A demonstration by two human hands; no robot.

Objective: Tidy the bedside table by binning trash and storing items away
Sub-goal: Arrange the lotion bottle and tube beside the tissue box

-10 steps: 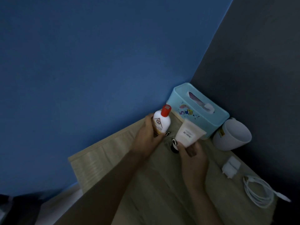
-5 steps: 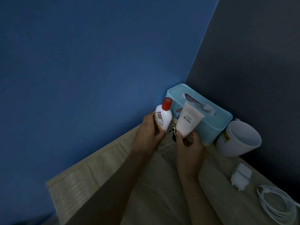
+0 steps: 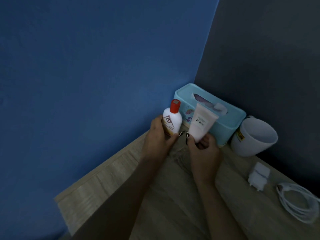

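My left hand [image 3: 160,137] is wrapped around the lower body of a white lotion bottle [image 3: 172,122] with a red cap, thumb across the front. My right hand [image 3: 203,149] pinches the cap end of a pale cream tube [image 3: 201,123], its crimped end pointing up. Both are lifted off the bedside table [image 3: 173,196], just ahead of my fingertips and in front of the blue tissue box [image 3: 223,122]. The bottle looks rigid, smooth and probably light, so a firm grip low down suits it. The tube should be soft; squeezing near the cap risks leaking.
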